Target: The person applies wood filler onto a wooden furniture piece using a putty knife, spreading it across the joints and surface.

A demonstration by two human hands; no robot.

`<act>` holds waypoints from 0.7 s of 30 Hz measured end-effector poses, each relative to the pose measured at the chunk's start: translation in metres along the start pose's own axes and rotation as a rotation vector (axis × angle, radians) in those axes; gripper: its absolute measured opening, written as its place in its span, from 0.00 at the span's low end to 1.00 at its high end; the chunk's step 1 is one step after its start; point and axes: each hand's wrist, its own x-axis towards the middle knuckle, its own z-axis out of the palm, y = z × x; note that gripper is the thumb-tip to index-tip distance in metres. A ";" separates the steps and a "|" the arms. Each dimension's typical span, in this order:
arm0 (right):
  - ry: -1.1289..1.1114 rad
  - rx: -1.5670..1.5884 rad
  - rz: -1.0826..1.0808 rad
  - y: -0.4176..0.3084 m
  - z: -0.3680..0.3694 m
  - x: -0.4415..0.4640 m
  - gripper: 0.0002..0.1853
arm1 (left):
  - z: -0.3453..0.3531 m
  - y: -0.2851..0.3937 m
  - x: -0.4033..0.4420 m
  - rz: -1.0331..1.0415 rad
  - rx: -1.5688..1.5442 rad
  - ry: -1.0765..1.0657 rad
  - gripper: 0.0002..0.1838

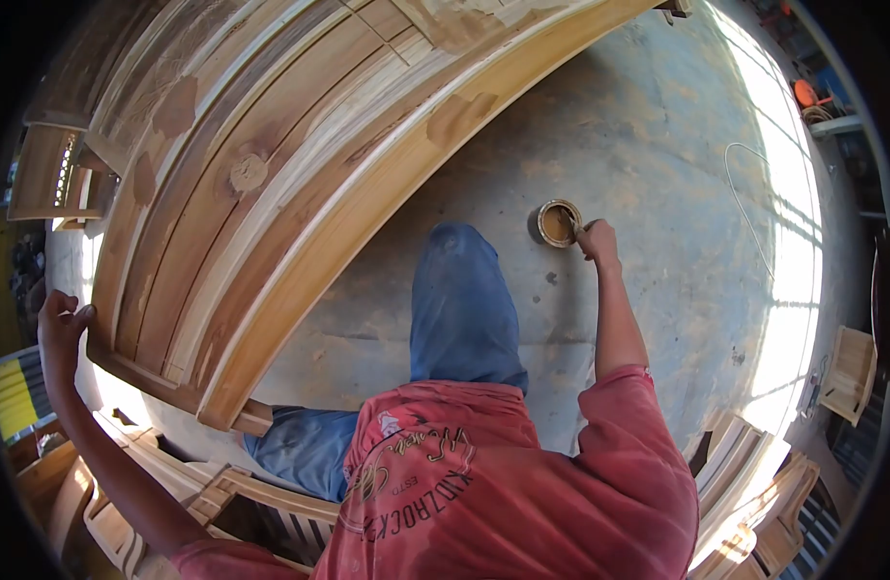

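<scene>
Right of centre, the right hand [599,242] is bunching its fingers at the rim of a round metal can of brown paste [540,227]; their exact grip I cannot tell. Far left, the left hand [62,327] is hovering, fingers bent, partly apart, beside a large brown wooden panel [208,237].

Sunlight whitens a barred strip of floor [795,208] at right; fisheye distortion bends the wooden panel [292,215] at upper left; dark edges seem slightly blurred
</scene>
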 end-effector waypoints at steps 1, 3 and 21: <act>0.003 -0.018 0.004 0.001 -0.002 0.000 0.13 | -0.001 -0.001 0.001 -0.016 0.016 -0.017 0.12; 0.067 -0.086 -0.057 -0.001 0.007 0.010 0.13 | 0.001 -0.003 0.001 0.010 0.027 0.024 0.12; 0.115 0.540 -0.095 0.069 0.077 -0.031 0.15 | 0.002 0.063 -0.023 -0.147 0.143 0.143 0.20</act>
